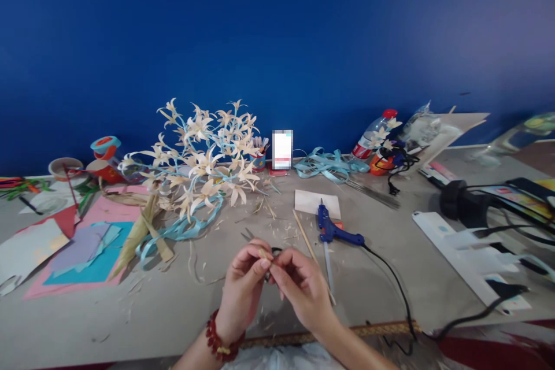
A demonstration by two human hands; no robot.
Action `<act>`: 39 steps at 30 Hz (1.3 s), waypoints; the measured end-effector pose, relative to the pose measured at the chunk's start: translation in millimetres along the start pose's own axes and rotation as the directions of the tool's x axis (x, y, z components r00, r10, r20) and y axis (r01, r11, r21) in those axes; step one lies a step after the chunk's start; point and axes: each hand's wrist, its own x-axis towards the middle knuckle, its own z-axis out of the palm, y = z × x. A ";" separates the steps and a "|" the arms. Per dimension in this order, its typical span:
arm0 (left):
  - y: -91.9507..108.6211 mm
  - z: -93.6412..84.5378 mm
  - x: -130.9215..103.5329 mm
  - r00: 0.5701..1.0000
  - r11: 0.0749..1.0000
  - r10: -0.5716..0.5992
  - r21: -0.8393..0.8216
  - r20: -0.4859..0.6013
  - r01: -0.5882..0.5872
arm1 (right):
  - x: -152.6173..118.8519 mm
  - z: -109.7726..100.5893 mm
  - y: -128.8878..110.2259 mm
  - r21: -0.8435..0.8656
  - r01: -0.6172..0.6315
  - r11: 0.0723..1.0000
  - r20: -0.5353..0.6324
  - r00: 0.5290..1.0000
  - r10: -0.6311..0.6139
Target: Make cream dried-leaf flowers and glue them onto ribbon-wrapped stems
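My left hand (245, 281), with a red bead bracelet (223, 341) at its wrist, pinches a small pale strip (264, 254) between thumb and fingertips. Close against it, my right hand (299, 286) has its fingertips pressed together at the same strip; what they grip is too small to tell. Behind and below the fingers lie dark-handled scissors (247, 235), mostly hidden by my hands. To the right are a thin wooden stick (306, 237) and a blue glue gun (336, 231), whose nozzle rests by a white card (306, 202).
Cream flowers (202, 162) with blue stems stand at back left, above dried husks (139, 234) and coloured paper (87, 254). Blue ribbon (325, 163), a phone (282, 150) and a bottle (368, 136) sit at the back. A power strip (455, 260) and black cables lie right.
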 end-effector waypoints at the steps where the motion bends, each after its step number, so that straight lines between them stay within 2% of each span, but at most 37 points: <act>1: -0.5 -0.5 0.4 1.000 1.000 -0.010 -0.006 0.000 0.010 | -0.5 -0.4 0.7 -0.047 0.038 0.998 -0.009 0.999 -0.038; 3: -0.7 -2.3 1.9 1.000 1.000 -0.025 0.004 0.006 0.025 | -0.4 -3.8 0.6 -0.195 0.147 0.970 -0.012 0.988 -0.152; 6: 2.1 -6.4 4.9 1.000 0.999 -0.002 0.054 0.023 0.001 | 3.2 -15.4 -3.6 -0.435 0.319 0.842 0.048 0.942 -0.332; 8: 5.2 -9.0 6.3 0.999 0.995 0.010 0.099 0.034 -0.013 | 7.5 -24.5 -8.5 -0.498 0.359 0.790 0.059 0.922 -0.382; 12: 8.3 -13.2 5.6 0.999 0.977 -0.002 0.214 0.051 -0.009 | 16.3 -32.7 -20.0 -0.397 0.321 0.860 0.063 0.944 -0.323; 17: 3.5 -17.9 3.1 0.998 0.977 -0.043 0.212 0.053 0.031 | 22.8 -22.8 -29.5 -0.243 0.218 0.945 0.151 0.971 -0.185; 22: 2.7 -18.8 3.6 0.994 0.972 -0.062 0.230 0.092 0.039 | 22.4 -17.2 -29.3 -0.256 0.190 0.948 0.138 0.978 -0.159; 29: -1.0 -18.2 2.5 0.998 0.960 -0.028 0.279 0.057 0.011 | 18.7 -13.2 -23.6 -0.254 0.126 0.959 0.035 0.992 -0.121; 33: -1.9 -17.7 1.7 0.998 0.968 -0.050 0.248 0.045 0.038 | 15.7 -13.4 -23.4 -0.253 0.115 0.961 0.053 0.993 -0.105; 36: 2.3 -17.0 2.2 0.996 0.972 -0.051 0.233 0.069 0.034 | 15.4 -36.1 -18.5 -0.378 0.155 0.913 0.109 0.986 -0.123; 37: 4.1 -17.1 2.6 0.996 0.973 -0.045 0.227 0.076 0.026 | 16.3 -49.8 -14.2 -0.465 0.173 0.868 0.114 0.984 -0.134; 39: 7.2 -18.0 4.0 0.996 0.977 -0.036 0.212 0.086 0.017 | 19.5 -83.3 -1.7 -0.673 0.163 0.721 0.059 0.984 -0.167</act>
